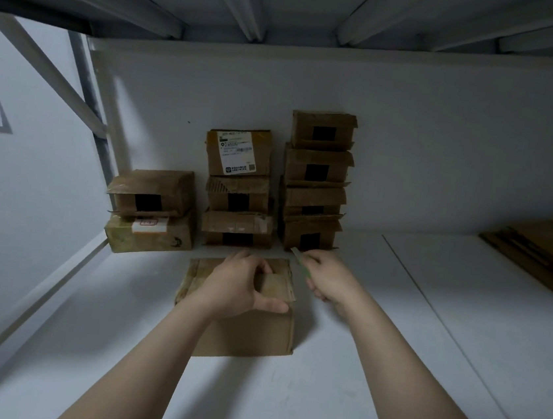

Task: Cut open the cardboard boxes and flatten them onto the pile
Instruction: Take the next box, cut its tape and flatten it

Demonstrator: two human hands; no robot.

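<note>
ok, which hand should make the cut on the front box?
Right. The right hand already holds the cutter, its tip just beyond the far right corner of the box. The left hand grips the box top, so it is better placed to steady it.

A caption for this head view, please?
Left hand grips a box; right hand holds a cutter, stacked boxes behind.

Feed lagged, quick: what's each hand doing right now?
Left hand: grips the front box at its top.
Right hand: holds a small cutter.
</note>
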